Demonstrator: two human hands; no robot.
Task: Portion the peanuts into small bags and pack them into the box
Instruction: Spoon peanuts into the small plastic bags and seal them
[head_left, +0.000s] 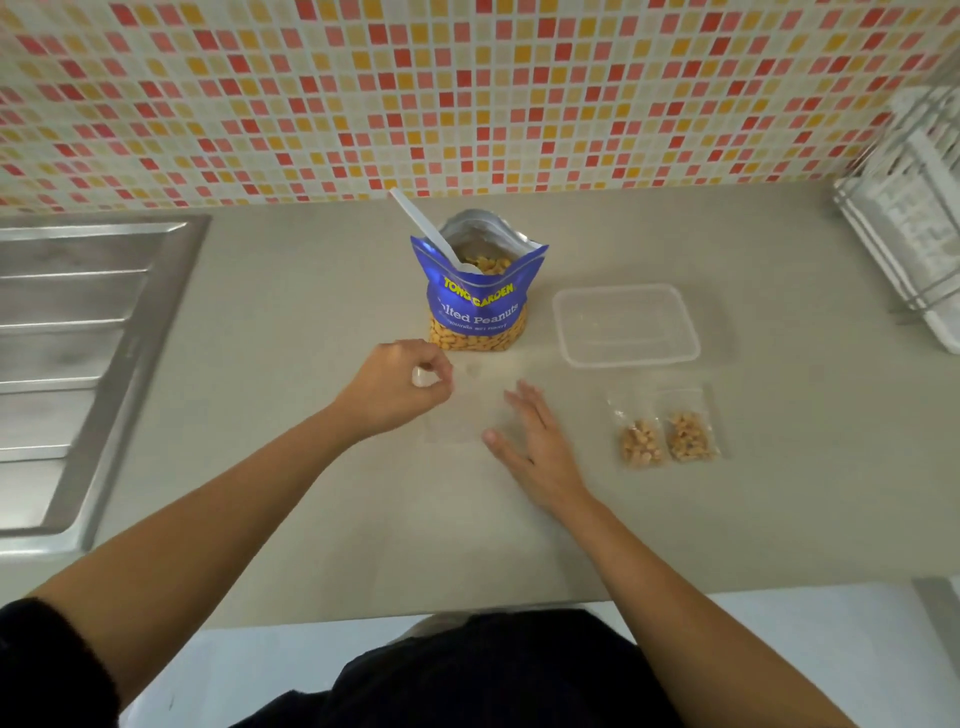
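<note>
A blue bag of salted peanuts (477, 304) stands open at the middle of the counter, with a white plastic spoon (431, 234) stuck in it. Right of it sits an empty clear plastic box (626, 325). Two small clear bags with peanuts (667, 439) lie flat in front of the box. Empty clear small bags (467, 410) lie flat between my hands, hard to make out. My left hand (402, 387) pinches the upper left edge of the top one. My right hand (535, 441) is spread, fingertips resting on the empty bags' right side.
A steel sink drainboard (78, 364) fills the left side. A white dish rack (914, 218) stands at the far right. The tiled wall runs along the back. The counter's front edge (467, 613) is near my body.
</note>
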